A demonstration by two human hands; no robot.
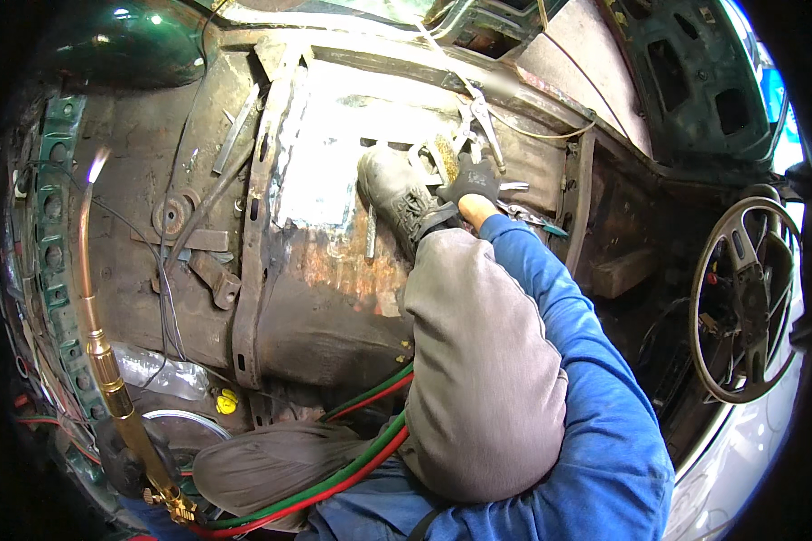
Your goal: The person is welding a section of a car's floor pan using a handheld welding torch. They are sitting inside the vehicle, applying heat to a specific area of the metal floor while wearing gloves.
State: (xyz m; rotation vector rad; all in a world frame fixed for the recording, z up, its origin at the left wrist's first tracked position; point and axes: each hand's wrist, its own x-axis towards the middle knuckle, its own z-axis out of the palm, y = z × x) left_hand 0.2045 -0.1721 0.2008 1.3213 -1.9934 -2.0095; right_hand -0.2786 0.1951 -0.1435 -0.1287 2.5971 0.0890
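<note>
My left hand (144, 455), in a dark glove, is closed round the handle of a brass gas torch (108, 379). The torch stands nearly upright, a small bright flame at the tip of its long copper tube. My right hand (474, 180), in a dark glove, reaches past my boot to a pile of tools on the metal floor. Its fingers look curled; what they grip is hidden. Beside it lie a brush-like thing with yellowish bristles (446, 158), silver locking pliers (484, 126) and more pliers with green handles (541, 221).
My boot (397, 189) rests on the worn car floor (334, 334), by a bright bare-metal patch (325, 135). A raised cross rail (257, 216) runs left of it. Green and red hoses (370, 455) cross my leg. A steering wheel (744, 298) stands at right.
</note>
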